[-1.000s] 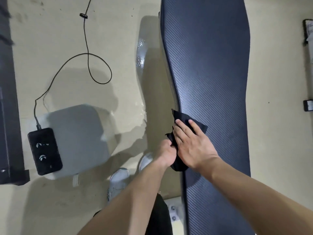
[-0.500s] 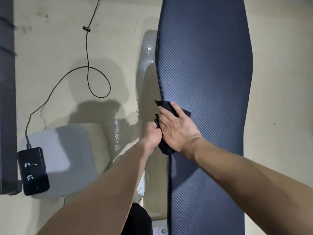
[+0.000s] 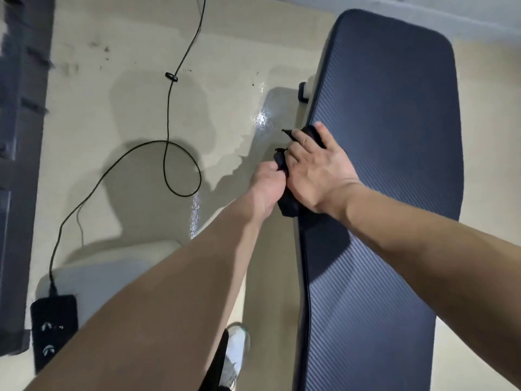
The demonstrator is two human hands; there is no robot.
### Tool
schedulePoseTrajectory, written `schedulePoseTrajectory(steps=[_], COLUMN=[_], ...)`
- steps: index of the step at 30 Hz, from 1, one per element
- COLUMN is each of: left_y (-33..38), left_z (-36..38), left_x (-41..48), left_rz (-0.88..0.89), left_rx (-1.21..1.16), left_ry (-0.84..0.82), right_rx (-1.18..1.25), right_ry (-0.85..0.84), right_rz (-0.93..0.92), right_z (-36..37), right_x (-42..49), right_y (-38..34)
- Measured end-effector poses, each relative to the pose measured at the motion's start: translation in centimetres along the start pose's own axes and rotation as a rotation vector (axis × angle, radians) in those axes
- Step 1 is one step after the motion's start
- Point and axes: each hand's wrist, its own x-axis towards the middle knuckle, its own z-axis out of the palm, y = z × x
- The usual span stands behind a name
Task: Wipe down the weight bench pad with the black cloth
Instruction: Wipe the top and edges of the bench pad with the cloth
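Note:
The long dark weight bench pad (image 3: 389,142) with a ribbed surface runs up the right half of the view. A black cloth (image 3: 290,206) lies over the pad's left edge, about midway along it. My right hand (image 3: 315,170) presses flat on the cloth, fingers spread toward the far end. My left hand (image 3: 267,184) is closed around the part of the cloth that hangs off the pad's side. Most of the cloth is hidden under my hands.
A black cable (image 3: 169,131) loops across the beige floor to a small black device (image 3: 53,325) lying on a pale cushion (image 3: 112,277) at lower left. A dark rack (image 3: 19,165) lines the left edge. My white shoe (image 3: 236,351) stands beside the bench.
Both hands have slid the cloth along the pad's left edge toward the far end. The view has tilted up, and the pad's rounded far end now shows.

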Motion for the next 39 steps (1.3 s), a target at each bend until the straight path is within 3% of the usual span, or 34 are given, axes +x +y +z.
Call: schedulePoseTrajectory(steps=[6,13,17,20,23,27,32,39], left_y=[1.3,-6.6,-10.7,-11.5,-9.4,-3.9,2.6,12.4], left_z=[0.0,-0.5,0.1,0.3,0.3,0.0,0.4,3.8], left_x=[0.0,-5.2,-9.6,-9.9,-8.1,-5.0,1.6,11.8], left_rz=[-0.046,-0.195,-0.233,-0.218,-0.211,-0.226,-0.145,-0.086], left_rx=[0.112,0.34,0.102,0.096,0.194,0.146,0.04,0.132], left_ry=[-0.033,-0.098,-0.106,-0.059,-0.015,-0.02,-0.042,-0.106], right_rx=[0.153,0.215,0.193,0.17,0.125,0.061,0.125,0.148], right_ry=[0.051,0.024,-0.089,-0.11,-0.074,-0.028,0.01,-0.053], right_rz=[0.052,-0.081,-0.175,-0.166,-0.195,-0.176,-0.043,0.107], right_z=[0.2,3.1,4.6,4.5,3.2,1.9,0.0,-2.3], right_x=[1.0,-5.2,-9.2,-9.9,-8.3,-4.6,2.0,10.5], right_y=[0.8,-4.4,-6.7,-6.4,-4.9,-2.6,2.6,12.1])
